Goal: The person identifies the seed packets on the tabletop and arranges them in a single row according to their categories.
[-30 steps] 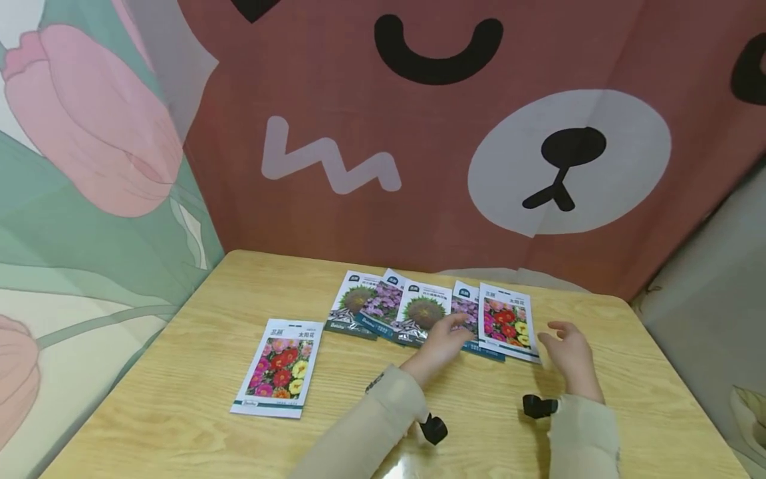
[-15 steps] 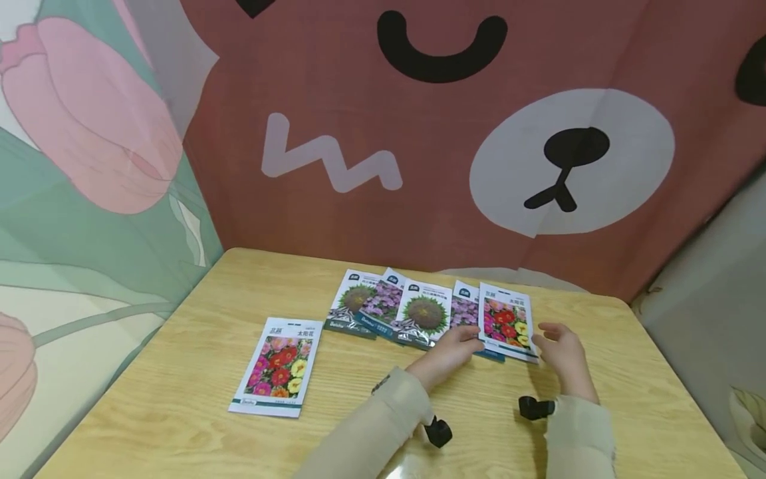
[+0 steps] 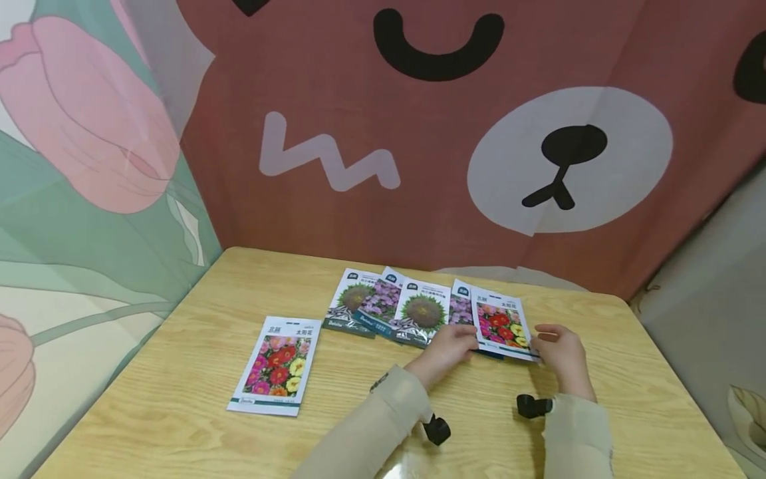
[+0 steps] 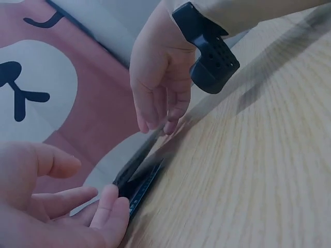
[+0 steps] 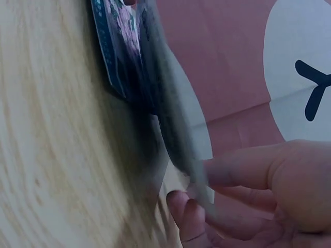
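A white seed packet [image 3: 501,324] with red, pink and yellow flowers is held by its lower corners, tilted up off the table. My left hand [image 3: 445,352] grips its lower left corner; in the left wrist view the fingertips [image 4: 109,204] curl at the packet's edge. On the lower right corner, my right hand [image 3: 561,356] pinches it between thumb and fingers, as the right wrist view shows. Beneath the raised packet lies a purple-flower seed packet [image 3: 459,309], partly covered. Left of that, a seed packet with a spiky green-brown bloom [image 3: 423,311] lies face up.
Another purple-flower packet [image 3: 382,299] and a second spiky-bloom packet [image 3: 353,299] overlap at the row's left. A lone red-and-yellow flower packet [image 3: 275,366] lies at the front left of the wooden table [image 3: 179,399]. A printed bear curtain [image 3: 335,219] hangs behind the table.
My hands have closed on both lower corners of the right-hand flower packet. Its near edge has come up and the packet has shifted slightly left and toward me.
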Demonstrator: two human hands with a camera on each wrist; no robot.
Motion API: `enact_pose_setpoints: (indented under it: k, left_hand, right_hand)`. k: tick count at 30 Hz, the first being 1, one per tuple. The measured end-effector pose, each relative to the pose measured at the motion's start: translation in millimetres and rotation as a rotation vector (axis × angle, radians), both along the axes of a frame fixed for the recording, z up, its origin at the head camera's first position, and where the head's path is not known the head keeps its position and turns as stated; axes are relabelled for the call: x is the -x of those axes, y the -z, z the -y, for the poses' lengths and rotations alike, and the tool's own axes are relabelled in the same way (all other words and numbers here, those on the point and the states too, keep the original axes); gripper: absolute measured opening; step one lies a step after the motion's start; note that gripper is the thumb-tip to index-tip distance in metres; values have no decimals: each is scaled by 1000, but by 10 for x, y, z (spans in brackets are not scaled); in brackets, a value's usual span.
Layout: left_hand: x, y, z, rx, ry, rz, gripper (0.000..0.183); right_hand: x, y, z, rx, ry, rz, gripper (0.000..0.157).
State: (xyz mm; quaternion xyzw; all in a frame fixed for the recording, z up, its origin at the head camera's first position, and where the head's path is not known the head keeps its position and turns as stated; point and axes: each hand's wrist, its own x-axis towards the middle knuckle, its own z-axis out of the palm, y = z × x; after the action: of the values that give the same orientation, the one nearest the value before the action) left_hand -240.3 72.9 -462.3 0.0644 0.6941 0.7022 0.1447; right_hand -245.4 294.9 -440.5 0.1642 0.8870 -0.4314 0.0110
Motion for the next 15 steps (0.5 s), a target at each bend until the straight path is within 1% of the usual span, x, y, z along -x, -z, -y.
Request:
enact_pose_setpoints:
  k: [4,6,9,12,15]
  left_hand:
    - [-12,-21,6,-6,-9,-11,36]
    - [-19,-26,7,-19,-17,-13,35]
    - [-26,-34,0,-61,-46,-6,30]
    - [-26,-44,2,-112,-74,-7,22]
    - [-16,-59,23,-145,-92,-8,18]
  right_hand:
    - [1,-27,12,17,21,25,45]
    - [0,-50,15,28,18,32,46]
    - [-7,-106,11,50,-10,31,49]
    - [-29,-182,4,69,-56,28,54]
    - [-53,-250,6,83,-86,40,56]
